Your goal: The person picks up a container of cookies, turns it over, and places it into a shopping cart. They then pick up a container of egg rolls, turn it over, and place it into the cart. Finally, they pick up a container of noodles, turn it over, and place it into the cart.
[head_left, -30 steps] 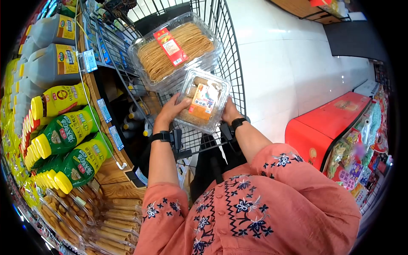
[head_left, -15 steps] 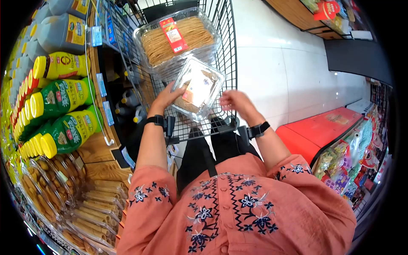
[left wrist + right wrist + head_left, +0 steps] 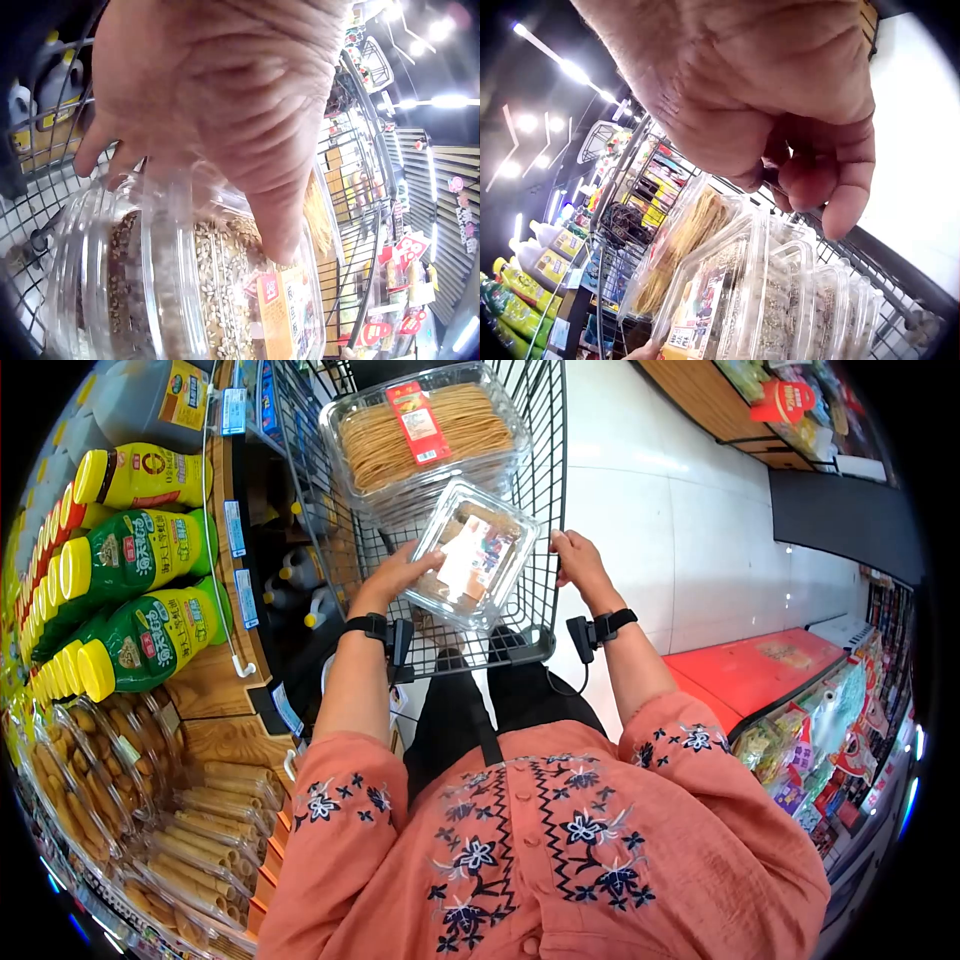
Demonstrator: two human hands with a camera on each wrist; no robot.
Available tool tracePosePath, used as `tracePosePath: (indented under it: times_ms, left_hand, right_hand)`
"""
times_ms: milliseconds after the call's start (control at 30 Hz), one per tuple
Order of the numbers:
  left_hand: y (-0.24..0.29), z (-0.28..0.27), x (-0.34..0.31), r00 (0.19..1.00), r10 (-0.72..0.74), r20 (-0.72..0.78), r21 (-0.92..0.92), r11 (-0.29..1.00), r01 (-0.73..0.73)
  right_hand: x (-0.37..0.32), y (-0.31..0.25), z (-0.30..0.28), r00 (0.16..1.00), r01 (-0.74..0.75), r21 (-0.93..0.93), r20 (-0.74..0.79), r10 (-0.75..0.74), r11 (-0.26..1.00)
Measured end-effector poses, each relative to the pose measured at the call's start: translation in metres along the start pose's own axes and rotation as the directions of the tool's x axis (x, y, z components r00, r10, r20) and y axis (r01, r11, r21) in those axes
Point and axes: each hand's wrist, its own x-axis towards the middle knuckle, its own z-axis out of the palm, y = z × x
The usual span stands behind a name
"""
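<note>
My left hand (image 3: 395,578) grips the left edge of a clear plastic box of sesame-coated pastries (image 3: 455,595), its thumb over the lid by the label. The wrist view on that side shows the sesame seeds (image 3: 214,300) through the plastic. Several such boxes (image 3: 780,300) are stacked together in the shopping cart (image 3: 550,595). At the cart's right side, my right hand (image 3: 582,568) curls its fingers round the dark wire rim (image 3: 877,259). Beyond the pastries, a larger clear box of thin brown sticks (image 3: 465,435) with a red label lies in the cart.
On the left, a shelf holds green and yellow bottles (image 3: 150,635) and large jugs (image 3: 140,405). Packed cookies and rolls (image 3: 205,840) sit lower down. A red-topped display (image 3: 750,670) stands to the right, across pale floor tiles (image 3: 640,510).
My right hand has let go of the pastry box, moved off to the right and taken hold of the cart's rim. My left hand has stayed on the box.
</note>
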Motion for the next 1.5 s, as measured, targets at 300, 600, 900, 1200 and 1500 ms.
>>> tracePosePath:
  times_ms: [300,600,900,1200,1500]
  left_hand:
    - [-0.006,0.013,-0.008,0.997,-0.009,-0.071,0.028,1.000,0.012]
    - [0.017,0.012,-0.016,0.991,0.019,-0.130,0.036,0.999,-0.014]
    - [0.002,0.049,-0.078,0.796,0.295,-0.528,0.422,0.905,-0.055]
    - [0.115,0.106,-0.259,0.767,0.522,-0.373,-0.114,0.795,-0.596]
    - [0.187,0.153,-0.454,0.147,0.989,-0.009,-0.409,0.130,-0.903]
  right_hand:
    - [0.001,0.001,-0.004,1.000,0.013,-0.004,0.028,-0.013,1.000]
    - [-0.001,-0.006,-0.009,0.995,0.011,0.017,0.102,-0.013,1.000]
    - [0.023,0.004,-0.026,0.951,0.017,-0.030,0.308,-0.007,0.999]
    - [0.023,-0.008,-0.049,0.922,0.042,-0.118,0.388,0.007,0.992]
    - [-0.048,-0.117,-0.048,0.899,0.285,0.062,0.329,-0.289,0.956]
